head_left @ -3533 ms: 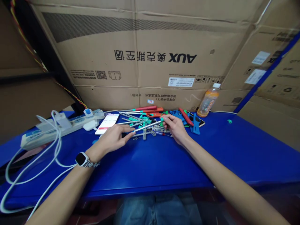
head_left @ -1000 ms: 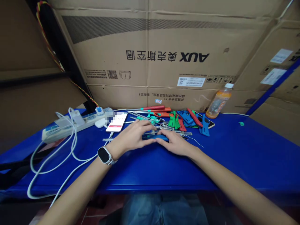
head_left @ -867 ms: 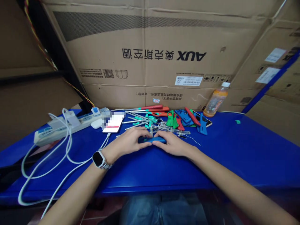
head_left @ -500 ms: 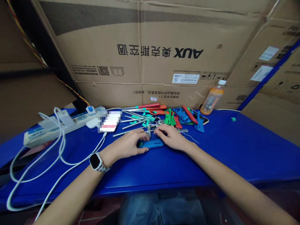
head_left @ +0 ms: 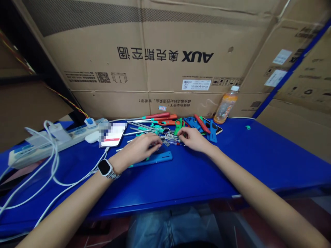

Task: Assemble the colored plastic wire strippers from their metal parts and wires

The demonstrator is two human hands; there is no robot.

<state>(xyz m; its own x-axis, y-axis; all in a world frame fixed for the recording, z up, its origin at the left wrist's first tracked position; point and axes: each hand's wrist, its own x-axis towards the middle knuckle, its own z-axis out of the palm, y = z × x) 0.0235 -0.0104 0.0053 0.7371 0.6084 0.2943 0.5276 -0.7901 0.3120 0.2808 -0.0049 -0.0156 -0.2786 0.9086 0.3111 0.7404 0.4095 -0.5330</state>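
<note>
My left hand (head_left: 143,148) hovers above a blue plastic lighter handle (head_left: 161,157) lying on the table, its thumb and fingers pinched close together. Whatever sits in that pinch is too small to make out. Opposite it, my right hand (head_left: 192,138) has its fingertips closed at the edge of a heap of small clear fuel tanks with thin wires (head_left: 170,137); what they grip is hidden. Metal lighter tubes with green ends (head_left: 142,131) lie behind my left hand. Beyond the right hand are loose green, red and blue handle shells (head_left: 190,124).
Long lighters with red and orange handles (head_left: 165,117) lie against the cardboard (head_left: 165,69). An orange drink bottle (head_left: 226,105) stands at the back right. On the left are a phone (head_left: 113,135), a power strip (head_left: 77,132) and looping white cables (head_left: 54,155).
Both hands have come off the blue handle, which now lies on the table. My right hand has moved to the small parts, and the left has lifted and closed its fingers. The view has shifted.
</note>
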